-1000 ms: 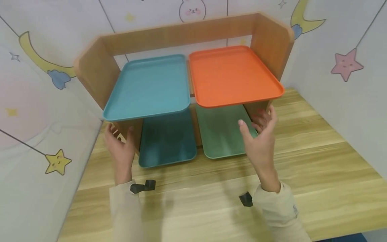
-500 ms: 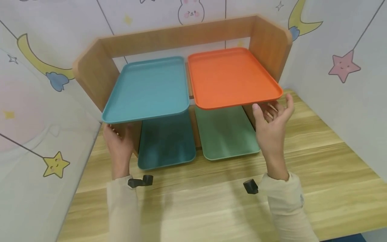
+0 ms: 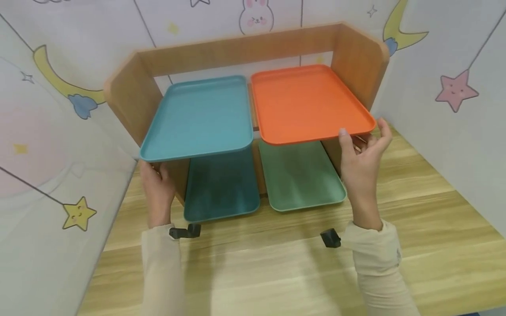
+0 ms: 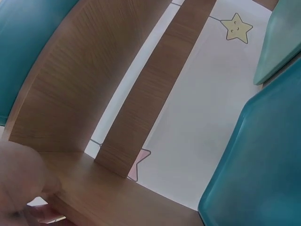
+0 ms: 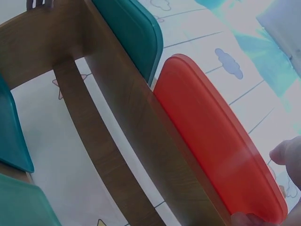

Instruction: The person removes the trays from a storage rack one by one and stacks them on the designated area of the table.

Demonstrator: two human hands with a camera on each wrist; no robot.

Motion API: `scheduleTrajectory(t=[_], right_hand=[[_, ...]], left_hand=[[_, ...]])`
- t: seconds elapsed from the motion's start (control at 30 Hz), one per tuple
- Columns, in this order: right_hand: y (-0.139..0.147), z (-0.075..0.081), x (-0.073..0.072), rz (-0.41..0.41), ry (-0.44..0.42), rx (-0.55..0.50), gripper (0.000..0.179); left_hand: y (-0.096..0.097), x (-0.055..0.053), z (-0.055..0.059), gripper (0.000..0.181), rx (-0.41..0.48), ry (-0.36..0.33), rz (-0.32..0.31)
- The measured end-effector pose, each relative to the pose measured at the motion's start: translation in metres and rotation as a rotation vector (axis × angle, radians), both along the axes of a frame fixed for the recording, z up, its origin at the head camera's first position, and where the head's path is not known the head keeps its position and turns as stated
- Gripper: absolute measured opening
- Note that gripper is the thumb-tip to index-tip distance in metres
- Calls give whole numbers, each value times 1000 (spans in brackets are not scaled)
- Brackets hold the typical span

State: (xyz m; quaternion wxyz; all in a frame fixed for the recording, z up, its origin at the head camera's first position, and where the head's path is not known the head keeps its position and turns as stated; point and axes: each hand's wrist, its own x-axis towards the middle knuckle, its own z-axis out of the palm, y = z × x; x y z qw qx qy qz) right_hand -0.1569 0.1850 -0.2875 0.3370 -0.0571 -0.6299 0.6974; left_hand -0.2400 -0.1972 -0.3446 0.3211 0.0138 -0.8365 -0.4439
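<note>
A two-tier wooden shelf (image 3: 241, 50) carries a blue tray (image 3: 201, 118) and an orange tray (image 3: 312, 105) on its upper level. Below them lie a dark teal tray (image 3: 221, 188) and a green tray (image 3: 302, 180). My left hand (image 3: 158, 188) grips the front edge of the left side panel under the blue tray; the left wrist view shows the hand (image 4: 21, 181) at that panel's edge. My right hand (image 3: 361, 171) is spread round the orange tray's front right corner. In the right wrist view the thumb stands just off the orange rim, while a fingertip (image 5: 249, 219) overlaps the corner.
The shelf stands on a wood-grain table (image 3: 269, 272) against patterned wall panels (image 3: 439, 39). The left wall (image 3: 47, 184) runs close beside my left arm. Both upper trays jut forward over the lower ones. Each wrist wears a black camera mount (image 3: 331, 238).
My right hand has moved right and up, from before the green tray to the orange tray's front corner. The left hand has closed in on the side panel. The trays keep their places.
</note>
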Motion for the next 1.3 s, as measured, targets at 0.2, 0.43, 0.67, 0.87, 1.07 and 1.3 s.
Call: scheduleTrajectory(t=[0.2, 0.43, 0.67, 0.87, 1.07, 1.3], right_hand=[[2, 2, 0, -13, -13, -18, 71], [5, 4, 1, -16, -35, -43, 73], [5, 5, 0, -26, -41, -62, 71], [1, 7, -3, 15, 16, -149, 70], [-3, 9, -6, 69, 76, -237, 72], [-7, 11, -5, 100, 125, -306, 71]], left_hand=[[2, -2, -1, 35, -27, 6, 18], [3, -2, -2, 33, -23, -4, 3], [2, -2, -5, 33, -22, -10, 3], [-1, -2, -4, 36, -23, -11, 6], [-3, 0, -2, 36, -25, -3, 12], [-5, 1, -1, 35, -30, -16, 17]])
